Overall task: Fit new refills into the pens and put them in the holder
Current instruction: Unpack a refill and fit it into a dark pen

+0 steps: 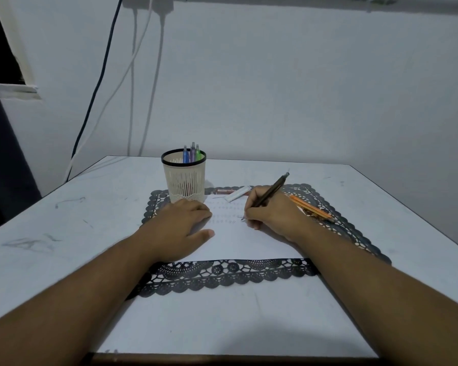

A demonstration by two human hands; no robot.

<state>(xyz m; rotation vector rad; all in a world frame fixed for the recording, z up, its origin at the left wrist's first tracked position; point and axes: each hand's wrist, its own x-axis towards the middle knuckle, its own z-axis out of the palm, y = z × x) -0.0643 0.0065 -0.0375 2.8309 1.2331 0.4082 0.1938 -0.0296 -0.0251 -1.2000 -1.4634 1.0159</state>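
From the head camera, a white sheet of paper (238,239) lies on a black lace mat (222,276) in the middle of a pale table (64,233), and everything else is placed here against that sheet. The right hand (273,215) rests on the sheet's right part and grips a dark pen (269,195) in a writing hold, fingers curled round the barrel, the tip down on the paper and the top end slanting up and away to the right. The left hand (183,223) lies flat on the sheet's left part, fingers straight and together, thumb out, holding nothing. Just beyond the sheet's far left corner stands a cream mesh holder (184,180) with a black rim, and three pens (192,154), blue, purple and green, stand upright in it. Past the sheet's far edge lie a white flat packet (237,194) and, beside it to the left, a small brownish item too blurred to identify. To the right of the sheet, on the mat, lie orange pens (311,208) close together, running diagonally.
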